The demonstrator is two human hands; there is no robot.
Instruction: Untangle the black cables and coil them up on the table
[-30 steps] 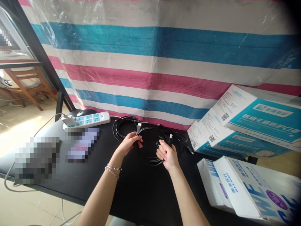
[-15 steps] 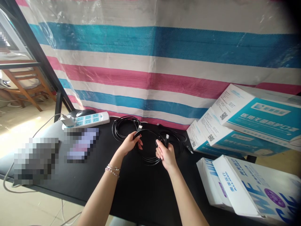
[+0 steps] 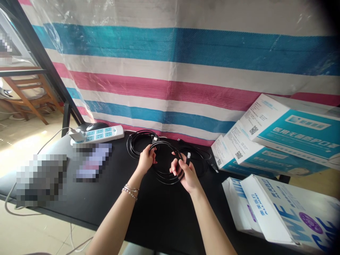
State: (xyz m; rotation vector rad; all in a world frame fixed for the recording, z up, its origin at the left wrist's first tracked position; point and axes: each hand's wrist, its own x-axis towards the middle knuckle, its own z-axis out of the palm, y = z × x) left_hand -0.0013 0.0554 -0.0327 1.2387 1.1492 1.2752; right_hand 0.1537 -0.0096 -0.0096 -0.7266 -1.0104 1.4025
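Observation:
A looped black cable [image 3: 168,182] with light-coloured plug ends is held between my two hands over the dark table. My left hand [image 3: 145,160] pinches the left side of the loop, close to one plug [image 3: 154,140]. On the right side, my right hand [image 3: 188,174] closes around the strands with the thumb on top; its other fingers are curled inside the loop. The second plug [image 3: 188,156] sticks up above that hand. Behind my left hand lies another coiled black cable [image 3: 129,143]. A further black cable [image 3: 204,153] rests beyond my right hand.
White power strip [image 3: 117,132] with a plugged-in adapter, dark mouse [image 3: 97,125] and blurred phone-like item [image 3: 94,161] stand left. Stacked mask boxes [image 3: 300,131] and white cartons [image 3: 281,209] line the right. A striped plastic sheet [image 3: 164,67] hangs behind the table [image 3: 159,219].
My right hand's fingers have opened slightly and shifted around the strands. The loop's top has risen a little, and my left hand has moved slightly up and left.

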